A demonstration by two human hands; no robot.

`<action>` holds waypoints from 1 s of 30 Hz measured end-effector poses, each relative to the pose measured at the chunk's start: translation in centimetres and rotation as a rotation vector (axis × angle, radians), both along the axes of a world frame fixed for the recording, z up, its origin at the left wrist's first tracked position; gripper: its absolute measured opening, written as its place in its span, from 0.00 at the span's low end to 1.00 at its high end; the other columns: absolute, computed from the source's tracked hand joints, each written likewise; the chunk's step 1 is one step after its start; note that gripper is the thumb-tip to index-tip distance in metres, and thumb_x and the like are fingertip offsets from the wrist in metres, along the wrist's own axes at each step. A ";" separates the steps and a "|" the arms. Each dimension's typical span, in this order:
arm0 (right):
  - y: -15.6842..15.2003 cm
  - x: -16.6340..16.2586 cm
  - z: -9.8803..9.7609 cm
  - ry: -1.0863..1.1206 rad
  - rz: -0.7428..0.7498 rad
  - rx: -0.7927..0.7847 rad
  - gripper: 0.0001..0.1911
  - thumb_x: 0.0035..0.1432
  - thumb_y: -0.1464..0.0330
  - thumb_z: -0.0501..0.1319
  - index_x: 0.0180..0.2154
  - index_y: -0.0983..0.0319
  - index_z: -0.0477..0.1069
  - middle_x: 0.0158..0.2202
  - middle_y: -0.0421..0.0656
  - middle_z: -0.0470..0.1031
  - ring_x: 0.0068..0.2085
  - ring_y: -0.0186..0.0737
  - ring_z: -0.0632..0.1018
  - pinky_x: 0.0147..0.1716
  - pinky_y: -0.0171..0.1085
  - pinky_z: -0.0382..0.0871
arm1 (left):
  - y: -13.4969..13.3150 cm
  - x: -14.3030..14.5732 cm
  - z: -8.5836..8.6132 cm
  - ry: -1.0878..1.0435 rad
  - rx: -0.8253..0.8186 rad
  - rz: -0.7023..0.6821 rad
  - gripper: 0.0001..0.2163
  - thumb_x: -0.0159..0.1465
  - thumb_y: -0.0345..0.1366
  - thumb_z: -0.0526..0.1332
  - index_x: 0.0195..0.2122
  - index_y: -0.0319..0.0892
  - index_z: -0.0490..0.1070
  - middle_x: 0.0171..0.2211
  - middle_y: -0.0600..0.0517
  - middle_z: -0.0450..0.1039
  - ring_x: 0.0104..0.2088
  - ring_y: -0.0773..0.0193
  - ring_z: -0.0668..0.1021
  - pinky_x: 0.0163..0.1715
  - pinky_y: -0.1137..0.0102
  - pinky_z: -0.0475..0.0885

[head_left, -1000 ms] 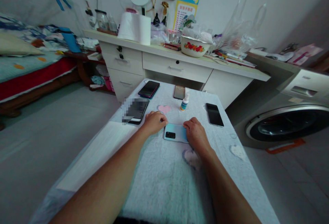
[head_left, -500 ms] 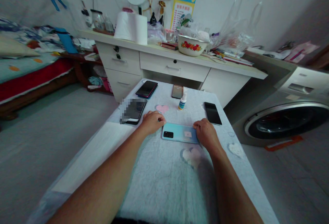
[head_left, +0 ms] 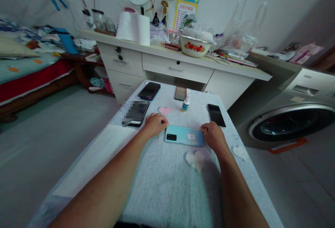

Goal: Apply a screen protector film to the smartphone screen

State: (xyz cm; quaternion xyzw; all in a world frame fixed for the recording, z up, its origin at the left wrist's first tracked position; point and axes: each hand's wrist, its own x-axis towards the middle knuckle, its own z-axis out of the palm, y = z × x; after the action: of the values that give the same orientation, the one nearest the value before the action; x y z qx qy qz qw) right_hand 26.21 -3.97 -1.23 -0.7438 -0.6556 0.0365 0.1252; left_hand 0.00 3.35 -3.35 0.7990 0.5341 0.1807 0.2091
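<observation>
A light blue smartphone (head_left: 181,138) lies back side up on the cloth, its dark camera block at the left end and a pale square label near the right. At its upper left corner my left hand (head_left: 156,125) is closed, thumb and fingertips pinched against the edge. My right hand (head_left: 214,136) is closed at the upper right corner, fingers curled; the exact contact of its fingertips is partly hidden. Behind the phone stands a small white spray bottle (head_left: 185,104) with a blue and yellow label.
Around lie a black phone (head_left: 216,115) at right, a brownish phone (head_left: 180,93) at back, stacked dark phones (head_left: 149,90) and another phone (head_left: 138,114) at left. Beyond the cloth-covered table (head_left: 167,186) stand a white desk (head_left: 157,50) and a washing machine (head_left: 293,102).
My right hand has shifted slightly right along the phone's end, showing more of its back. The left hand and the phone have stayed in place.
</observation>
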 end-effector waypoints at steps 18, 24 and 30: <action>0.0 -3.8 -0.1 0.014 0.059 0.041 0.14 0.62 0.73 0.53 0.37 0.64 0.78 0.37 0.47 0.72 0.37 0.37 0.73 0.39 0.32 0.60 | -0.1 0.0 0.3 -0.001 -0.012 0.002 0.08 0.58 0.39 0.58 0.32 0.47 0.78 0.40 0.52 0.77 0.46 0.54 0.73 0.46 0.61 0.63; 0.4 -5.1 -0.2 0.046 0.106 0.036 0.14 0.62 0.74 0.53 0.38 0.64 0.78 0.37 0.46 0.71 0.37 0.37 0.73 0.40 0.32 0.60 | -0.2 -0.1 0.2 -0.011 -0.008 0.005 0.08 0.58 0.39 0.59 0.31 0.47 0.78 0.39 0.52 0.77 0.46 0.54 0.73 0.45 0.61 0.63; 1.0 -5.9 0.1 0.036 0.153 0.003 0.13 0.63 0.73 0.54 0.38 0.63 0.78 0.37 0.46 0.71 0.36 0.37 0.73 0.39 0.33 0.60 | -0.1 -0.2 0.0 -0.018 -0.002 0.002 0.08 0.58 0.39 0.59 0.31 0.47 0.78 0.39 0.52 0.77 0.45 0.55 0.73 0.45 0.62 0.62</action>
State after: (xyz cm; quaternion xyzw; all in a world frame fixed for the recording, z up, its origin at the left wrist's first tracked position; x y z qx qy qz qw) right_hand 20.28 -2.98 -1.13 -0.6904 -0.7084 0.0582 0.1350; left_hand -0.17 3.24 -3.32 0.7967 0.5329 0.1877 0.2146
